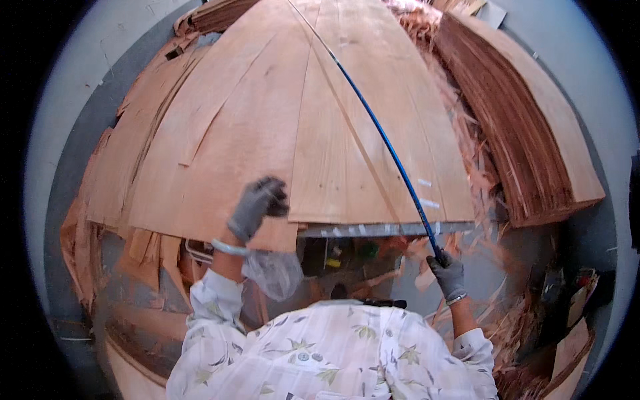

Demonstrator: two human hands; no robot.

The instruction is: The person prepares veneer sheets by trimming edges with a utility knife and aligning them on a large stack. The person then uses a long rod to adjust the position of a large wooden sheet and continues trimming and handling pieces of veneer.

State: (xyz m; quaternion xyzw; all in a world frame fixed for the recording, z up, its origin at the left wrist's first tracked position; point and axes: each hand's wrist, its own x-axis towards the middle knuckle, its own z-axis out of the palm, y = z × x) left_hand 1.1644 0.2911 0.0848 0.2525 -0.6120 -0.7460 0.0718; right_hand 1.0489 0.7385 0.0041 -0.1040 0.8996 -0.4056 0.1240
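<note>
My right hand [448, 275], in a grey glove, is closed round the lower end of a long thin blue rod [383, 137]. The rod slants up and left across the wood veneer sheets [373, 87] on the table, its far end thin and pale. My left hand [259, 207], also gloved in grey, is held above the near edge of the left veneer sheet [227, 147], its fingers curled in with nothing visible in them. From my left wrist hangs a clear plastic bag [275, 275]. A straight seam divides the two sheets, and the left one has a long split.
A thick stack of reddish-brown veneer [517, 120] stands at the right, with shredded scraps [477, 143] beside it. More uneven sheets [127, 167] lie along the left. Below the grey table edge [373, 230], wood strips and offcuts litter the floor.
</note>
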